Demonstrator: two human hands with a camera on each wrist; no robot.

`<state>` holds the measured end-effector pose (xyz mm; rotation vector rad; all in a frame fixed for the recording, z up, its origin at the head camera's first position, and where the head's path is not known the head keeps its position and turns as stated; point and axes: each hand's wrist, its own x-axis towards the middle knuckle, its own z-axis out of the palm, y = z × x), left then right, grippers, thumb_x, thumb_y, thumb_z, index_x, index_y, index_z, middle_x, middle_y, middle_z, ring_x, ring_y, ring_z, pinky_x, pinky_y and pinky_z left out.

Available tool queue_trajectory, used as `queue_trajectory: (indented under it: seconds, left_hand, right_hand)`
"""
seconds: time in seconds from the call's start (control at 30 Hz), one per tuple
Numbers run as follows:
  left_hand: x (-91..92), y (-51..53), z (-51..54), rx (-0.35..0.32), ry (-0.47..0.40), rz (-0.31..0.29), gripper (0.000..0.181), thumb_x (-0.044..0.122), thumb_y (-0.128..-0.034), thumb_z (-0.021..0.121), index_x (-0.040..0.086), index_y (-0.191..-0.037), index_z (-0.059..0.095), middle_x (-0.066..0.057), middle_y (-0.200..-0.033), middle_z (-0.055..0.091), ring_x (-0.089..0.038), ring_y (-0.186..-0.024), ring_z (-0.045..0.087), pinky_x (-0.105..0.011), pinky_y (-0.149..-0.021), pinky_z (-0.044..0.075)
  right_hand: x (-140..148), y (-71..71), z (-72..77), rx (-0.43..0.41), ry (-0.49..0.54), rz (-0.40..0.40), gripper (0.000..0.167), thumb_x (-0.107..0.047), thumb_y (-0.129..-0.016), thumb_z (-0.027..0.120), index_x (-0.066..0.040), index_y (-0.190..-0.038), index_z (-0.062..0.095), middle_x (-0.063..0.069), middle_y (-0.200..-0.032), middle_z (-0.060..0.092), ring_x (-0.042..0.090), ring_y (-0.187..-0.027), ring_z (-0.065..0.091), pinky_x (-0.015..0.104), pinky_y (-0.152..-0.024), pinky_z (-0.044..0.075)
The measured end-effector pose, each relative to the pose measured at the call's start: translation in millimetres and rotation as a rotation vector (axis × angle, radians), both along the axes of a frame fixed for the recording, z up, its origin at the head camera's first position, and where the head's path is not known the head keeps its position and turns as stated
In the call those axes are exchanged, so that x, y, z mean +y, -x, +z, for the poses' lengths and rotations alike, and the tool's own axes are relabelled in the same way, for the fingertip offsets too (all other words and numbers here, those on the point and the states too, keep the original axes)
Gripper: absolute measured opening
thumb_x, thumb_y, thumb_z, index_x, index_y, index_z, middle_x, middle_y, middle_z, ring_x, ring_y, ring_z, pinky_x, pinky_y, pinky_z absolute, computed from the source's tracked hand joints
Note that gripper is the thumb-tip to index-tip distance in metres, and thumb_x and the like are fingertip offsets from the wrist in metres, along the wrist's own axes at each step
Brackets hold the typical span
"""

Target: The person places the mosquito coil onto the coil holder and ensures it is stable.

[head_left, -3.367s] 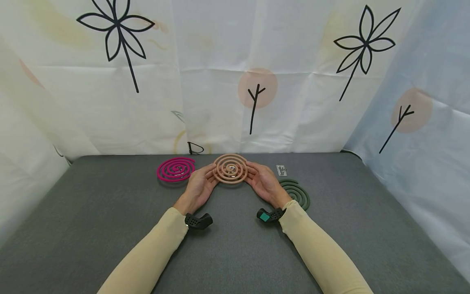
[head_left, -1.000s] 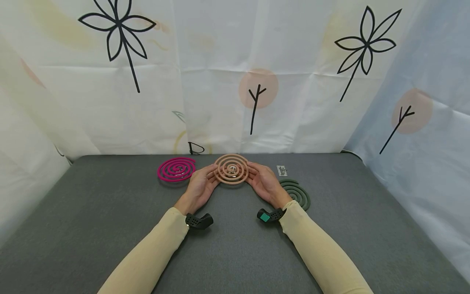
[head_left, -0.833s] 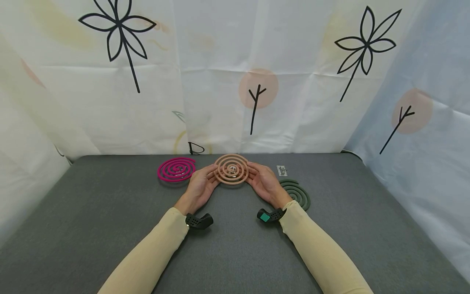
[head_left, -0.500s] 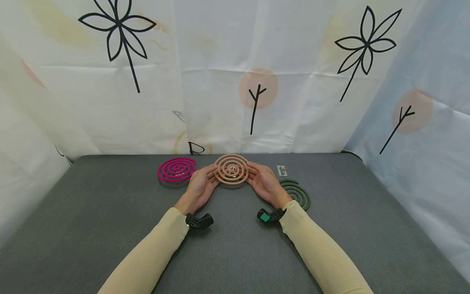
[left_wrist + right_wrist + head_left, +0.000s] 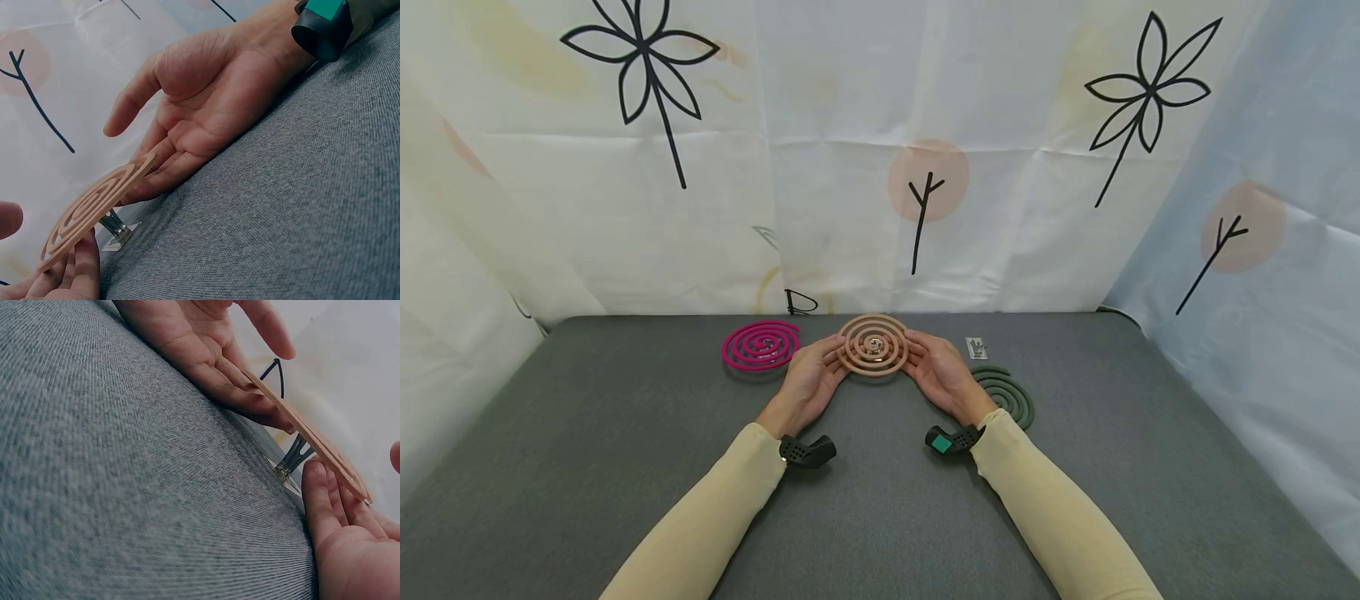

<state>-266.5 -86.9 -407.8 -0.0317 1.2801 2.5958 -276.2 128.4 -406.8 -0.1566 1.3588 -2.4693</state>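
A tan flat spiral [image 5: 872,373] is raised at the back centre of the table between both hands. My left hand [image 5: 807,379] touches its left side and my right hand [image 5: 946,377] its right side, fingers beneath the rim and thumbs apart from it. In the left wrist view the spiral [image 5: 94,209] tilts above a small metal stand [image 5: 119,230] on a flat plate; the right wrist view shows this stand [image 5: 289,464] too. Behind my left hand lies a magenta spiral [image 5: 726,350]. A green spiral [image 5: 1028,404] is partly hidden by my right wrist.
A small metal plate piece [image 5: 976,348] lies on the grey table [image 5: 880,517], right of the tan spiral and behind the green one. A white printed curtain [image 5: 835,208] stands along the table's back edge, and another hangs at the right. Black devices are on both wrists.
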Motion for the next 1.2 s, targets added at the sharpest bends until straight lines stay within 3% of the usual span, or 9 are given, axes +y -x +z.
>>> queue_trajectory:
  seconds: [0.57,0.93,1.2]
  left_hand:
    - [-1.3,-0.4,0.4,0.003,-0.036,-0.013,0.062,0.007,-0.1074,0.047,-0.002,-0.160,0.015,-0.021,-0.164,0.018,-0.027,-0.151,0.024,-0.037,-0.122,0.028]
    - [-0.2,-1.2,1.1,0.003,-0.010,-0.008,0.062,0.007,-0.1069,0.048,-0.004,-0.159,0.017,-0.022,-0.163,0.022,-0.027,-0.149,0.030,-0.036,-0.120,0.030]
    - [0.3,-1.0,1.4,-0.015,0.001,-0.003,0.064,0.006,-0.1064,0.049,-0.002,-0.160,0.016,-0.021,-0.162,0.023,-0.027,-0.147,0.032,-0.036,-0.120,0.032]
  right_hand:
    - [0.4,2.0,-0.8,0.000,0.002,0.002,0.052,-0.008,-0.109,0.043,0.007,-0.156,0.026,0.026,-0.159,0.028,0.035,-0.146,0.031,0.042,-0.119,0.033]
    - [0.1,0.6,0.7,0.000,0.002,-0.001,0.051,-0.009,-0.110,0.041,0.007,-0.156,0.027,0.026,-0.159,0.030,0.032,-0.141,0.039,0.040,-0.118,0.035]
    - [-0.1,0.5,0.4,0.003,0.000,0.002,0.051,-0.009,-0.110,0.041,0.007,-0.156,0.026,0.026,-0.159,0.029,0.034,-0.144,0.034,0.041,-0.119,0.034]
